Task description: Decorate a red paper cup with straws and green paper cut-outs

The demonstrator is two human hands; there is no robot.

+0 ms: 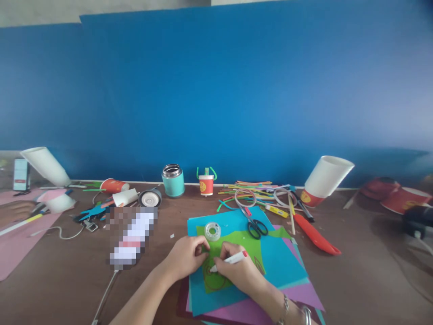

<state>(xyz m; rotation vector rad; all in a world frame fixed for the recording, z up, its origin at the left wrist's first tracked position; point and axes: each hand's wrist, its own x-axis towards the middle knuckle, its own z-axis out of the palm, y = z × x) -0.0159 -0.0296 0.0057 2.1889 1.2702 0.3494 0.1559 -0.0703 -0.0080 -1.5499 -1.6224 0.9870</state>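
My right hand (237, 266) grips a white marker (235, 257) with a red end, its tip on the green paper (252, 246). Reddish-brown curved outlines are drawn on that sheet. At its left edge rests my left hand (189, 257), fingers curled together; whatever lies between them is hidden. Beneath the green sheet are blue paper (284, 259) and purple paper (306, 295), stacked unevenly. A roll of clear tape (213, 231) lies just beyond my hands. Black-handled scissors (257, 229) lie at the back of the stack.
Behind the stack are colourful pipe cleaners (233, 189), a turquoise jar (173, 183) and a red paper cup (206, 186) with green arms. Tilted white cups (326, 178) and an orange-red tool (316, 237) lie right. Another person's hand (15, 212) is far left, near pink paper (27, 248).
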